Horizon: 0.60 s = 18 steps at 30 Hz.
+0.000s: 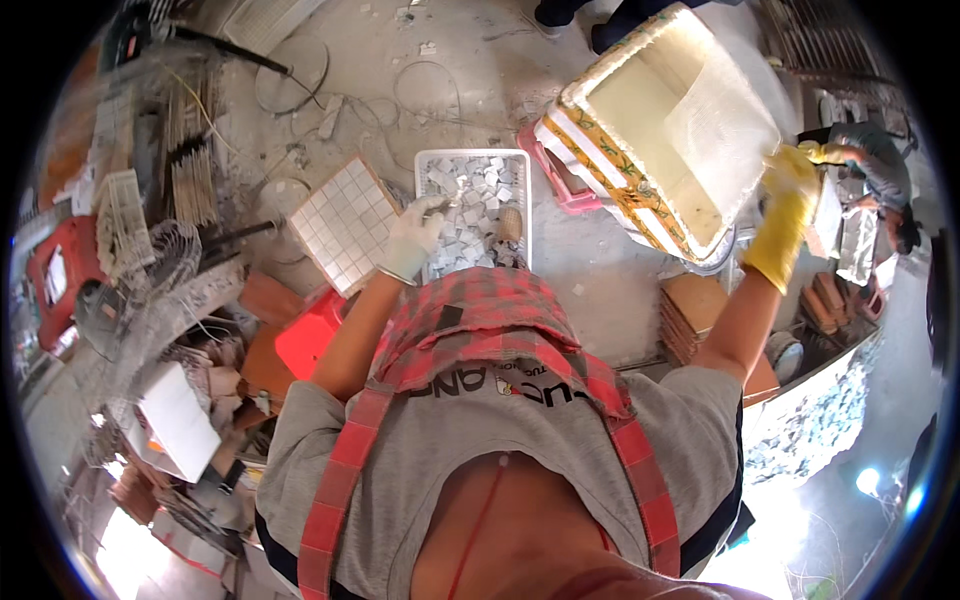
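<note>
My left hand (416, 240), in a whitish glove, is over the left rim of a white plastic basket (526, 160). Its fingers curl together at the basket's edge; anything pinched in them is too small to name. Many small grey and white tile pieces (470, 215) lie in the basket, beside a brown cylindrical object (510, 224). My right hand (788, 185), in a yellow glove, is at the right edge of a white foam box (612, 185) bound with patterned yellow tape. Blur smears its fingers. Cloudy, pale liquid appears to lie inside the box.
A board of square white tiles (345, 225) leans left of the basket, near a red plastic object (308, 335). Under the foam box shows a pink container (560, 180). Stacked brown tiles (690, 315) stand at right. Another person (865, 160) is at far right; cables cross the floor.
</note>
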### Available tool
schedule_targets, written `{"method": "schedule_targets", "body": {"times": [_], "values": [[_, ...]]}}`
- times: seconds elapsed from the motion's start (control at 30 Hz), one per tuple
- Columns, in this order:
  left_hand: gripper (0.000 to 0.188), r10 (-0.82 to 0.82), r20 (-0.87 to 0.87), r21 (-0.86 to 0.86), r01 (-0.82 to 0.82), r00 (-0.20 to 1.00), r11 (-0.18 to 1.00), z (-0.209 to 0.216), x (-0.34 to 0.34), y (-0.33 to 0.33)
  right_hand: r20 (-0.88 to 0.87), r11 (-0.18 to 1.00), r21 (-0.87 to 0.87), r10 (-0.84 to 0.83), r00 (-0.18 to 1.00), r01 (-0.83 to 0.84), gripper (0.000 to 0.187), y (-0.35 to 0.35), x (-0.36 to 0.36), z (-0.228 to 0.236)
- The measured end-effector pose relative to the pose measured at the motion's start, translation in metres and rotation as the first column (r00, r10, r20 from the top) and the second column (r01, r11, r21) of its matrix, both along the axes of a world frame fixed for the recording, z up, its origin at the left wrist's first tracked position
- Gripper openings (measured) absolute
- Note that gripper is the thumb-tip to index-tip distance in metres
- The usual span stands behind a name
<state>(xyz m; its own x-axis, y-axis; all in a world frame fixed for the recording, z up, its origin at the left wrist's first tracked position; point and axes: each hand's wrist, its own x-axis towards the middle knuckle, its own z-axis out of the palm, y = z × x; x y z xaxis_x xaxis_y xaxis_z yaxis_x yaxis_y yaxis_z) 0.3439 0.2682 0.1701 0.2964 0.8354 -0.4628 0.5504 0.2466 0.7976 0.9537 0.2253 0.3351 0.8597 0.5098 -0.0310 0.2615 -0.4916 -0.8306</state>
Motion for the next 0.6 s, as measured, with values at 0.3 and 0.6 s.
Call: {"method": "schedule_targets", "body": {"times": [0.3, 0.6], "values": [[0.043, 0.231, 0.442, -0.253, -0.127, 0.867, 0.959, -0.071, -0.116, -0.044, -0.119, 0.791, -0.002, 0.607, 0.786, -0.612, 0.027, -0.006, -0.154, 0.123], [0.043, 0.578, 0.338, -0.679, -0.234, 0.743, 0.696, -0.091, -0.325, -0.134, -0.686, 0.398, 0.05, 0.68, 0.258, -0.916, 0.026, 0.047, -0.412, -0.197]]}}
